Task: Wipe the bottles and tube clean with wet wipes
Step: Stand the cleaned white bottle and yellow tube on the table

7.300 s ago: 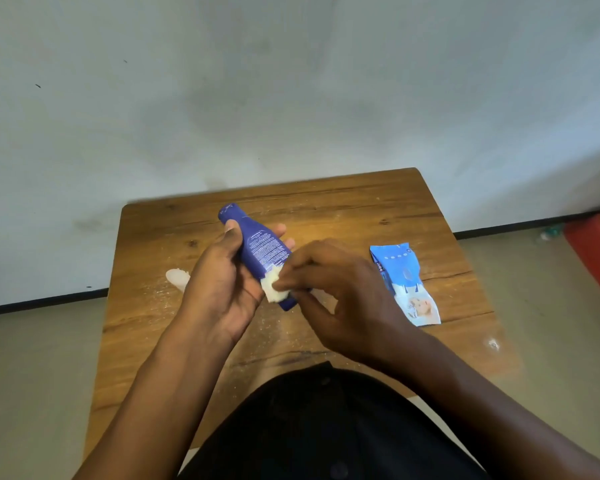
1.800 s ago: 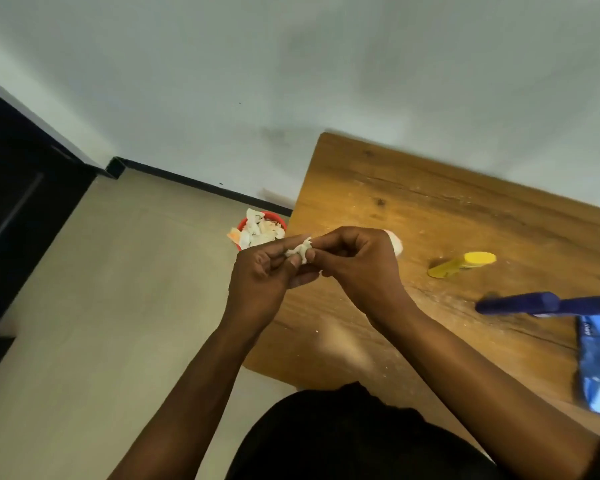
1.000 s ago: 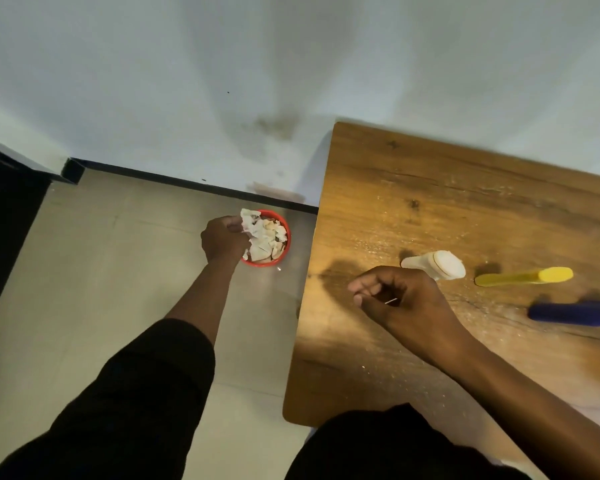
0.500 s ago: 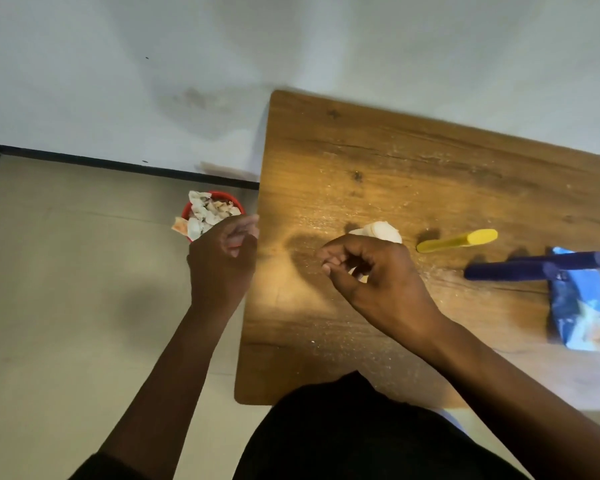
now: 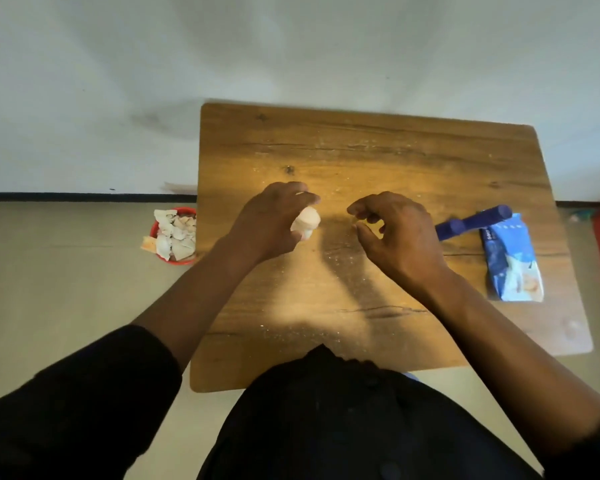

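One small white bottle (image 5: 305, 223) sits in the left hand (image 5: 271, 220), fingers curled round it above the wooden table (image 5: 378, 150). Beside it the right hand (image 5: 395, 233) hovers, fingers loosely curled, holding nothing. Farther right lie a blue bottle (image 5: 471, 221) and wipes pack (image 5: 511, 261).

table (image 5: 378, 150): bottles (image 5: 471, 221) right, touching wipes pack (image 5: 511, 261) | bin (image 5: 174, 233) on floor, left

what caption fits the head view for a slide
Left hand grips a small white bottle over the wooden table; right hand hovers, holding nothing.
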